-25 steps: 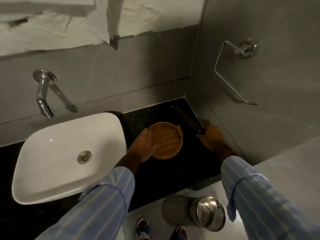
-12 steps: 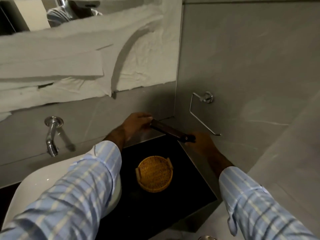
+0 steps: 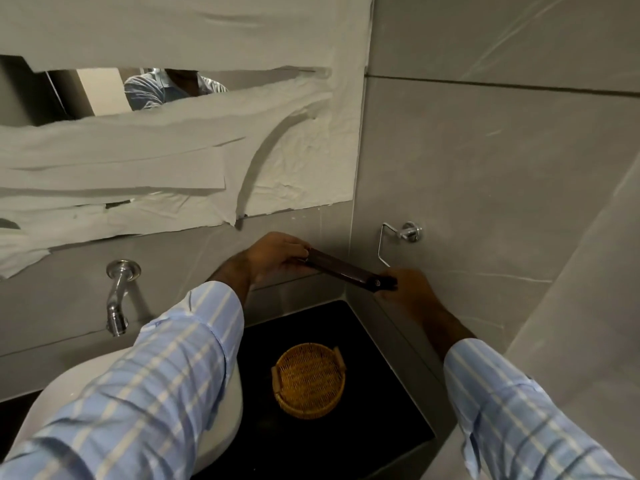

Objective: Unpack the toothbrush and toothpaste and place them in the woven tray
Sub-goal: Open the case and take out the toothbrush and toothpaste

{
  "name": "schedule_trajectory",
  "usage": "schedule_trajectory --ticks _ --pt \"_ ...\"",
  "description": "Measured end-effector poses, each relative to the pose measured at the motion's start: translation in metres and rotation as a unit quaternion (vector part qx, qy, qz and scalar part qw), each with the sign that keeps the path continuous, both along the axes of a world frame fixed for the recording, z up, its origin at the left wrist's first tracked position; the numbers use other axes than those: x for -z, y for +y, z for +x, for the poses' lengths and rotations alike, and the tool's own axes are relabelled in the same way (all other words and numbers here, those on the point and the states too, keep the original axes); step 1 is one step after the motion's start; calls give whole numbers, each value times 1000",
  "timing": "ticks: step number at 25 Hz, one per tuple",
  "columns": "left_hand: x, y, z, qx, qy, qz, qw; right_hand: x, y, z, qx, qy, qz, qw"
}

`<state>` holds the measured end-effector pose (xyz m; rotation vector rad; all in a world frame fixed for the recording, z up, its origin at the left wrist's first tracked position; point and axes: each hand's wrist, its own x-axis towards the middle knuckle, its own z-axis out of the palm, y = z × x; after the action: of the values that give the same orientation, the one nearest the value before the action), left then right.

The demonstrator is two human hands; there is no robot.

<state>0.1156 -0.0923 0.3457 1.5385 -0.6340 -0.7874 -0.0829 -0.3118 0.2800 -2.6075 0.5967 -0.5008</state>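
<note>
Dim grey-tiled bathroom corner, black worktop [image 3: 363,427] with woven tray [image 3: 309,380] sitting empty. Up above it, left hand [image 3: 277,252] pinching one end of a long dark box [image 3: 349,270], right hand [image 3: 408,292] gripping the other. Contents hidden, label unreadable. Sink [image 3: 221,431] mostly blocked by left sleeve [image 3: 156,382].

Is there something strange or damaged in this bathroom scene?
Yes. The mirror above the tap is almost fully covered with torn, wrinkled paper, leaving only a narrow gap. The tray and counter look normal.
</note>
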Motion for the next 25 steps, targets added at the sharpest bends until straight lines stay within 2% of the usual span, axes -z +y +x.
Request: schedule_trajectory --ticks 3,6,8,11,13,15,16,17,18,19,20,21,22,23,25 --pt "-3 0 4 -2 -126 96 987 -2 4 -1 -10 -9 -6 1000" --pt "-8 -1 -2 -29 -189 131 973 -3 9 1 -19 -7 -6 1000" --pt "-9 -1 -3 -64 -164 110 978 -2 9 2 -20 -12 6 1000" --pt "-5 3 -4 -35 -71 59 995 4 8 4 -21 -11 11 1000" --pt "0 3 -1 -33 -112 60 991 8 8 5 -14 -33 23 999" --pt "5 2 1 -61 -137 37 988 11 13 9 44 -76 91 992" --pt "7 1 1 -82 -121 13 989 11 17 12 82 -89 171 978" --pt "8 1 0 -105 -100 -10 989 10 23 16 99 -100 305 942" --pt "10 1 -1 -122 -77 -28 989 9 32 20 84 -119 466 873" --pt "12 1 -3 -130 -62 -38 989 7 42 23 56 -143 605 782" --pt "15 1 -6 -130 -54 -43 989 3 51 26 31 -178 696 695" --pt "18 1 -11 -120 -43 -50 991 -1 58 29 17 -210 749 629" --pt "20 0 -17 -103 -22 -66 992 -5 63 32 11 -238 775 585" --pt "23 0 -21 -81 13 -91 993 -8 67 35 8 -256 785 564" --pt "29 3 -27 -42 90 -138 985 -16 70 37 8 -272 785 556"
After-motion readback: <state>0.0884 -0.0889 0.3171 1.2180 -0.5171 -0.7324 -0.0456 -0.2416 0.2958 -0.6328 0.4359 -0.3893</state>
